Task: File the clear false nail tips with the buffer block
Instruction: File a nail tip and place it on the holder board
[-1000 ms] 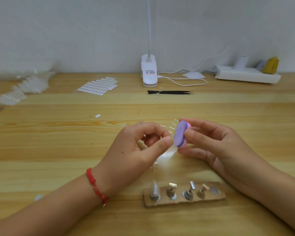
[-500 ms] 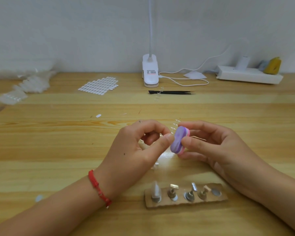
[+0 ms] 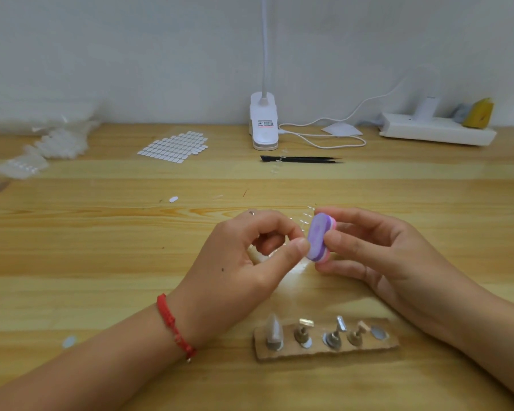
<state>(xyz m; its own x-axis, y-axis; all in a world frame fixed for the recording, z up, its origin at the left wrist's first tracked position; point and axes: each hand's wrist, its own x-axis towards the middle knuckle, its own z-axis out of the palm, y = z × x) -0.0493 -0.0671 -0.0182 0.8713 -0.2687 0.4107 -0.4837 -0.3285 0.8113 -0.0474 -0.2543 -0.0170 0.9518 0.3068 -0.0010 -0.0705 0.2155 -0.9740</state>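
Your right grip [image 3: 377, 256] pinched the purple-and-pink buffer block [image 3: 318, 235] upright above the middle of the surface [image 3: 101, 247]. Its face was against the thumb of your left grip [image 3: 244, 262] — this one pinched the clear false nail tips [image 3: 304, 221], which were hardly visible.

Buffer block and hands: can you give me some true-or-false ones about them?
1. The right hand holds the purple buffer block. True.
2. The left hand is open and flat. False: its fingers pinch the clear false nail tips beside the block.
3. The red bracelet is on the right wrist. False: it is on the left wrist.
4. The black tweezers lie in front of the clip lamp. True.
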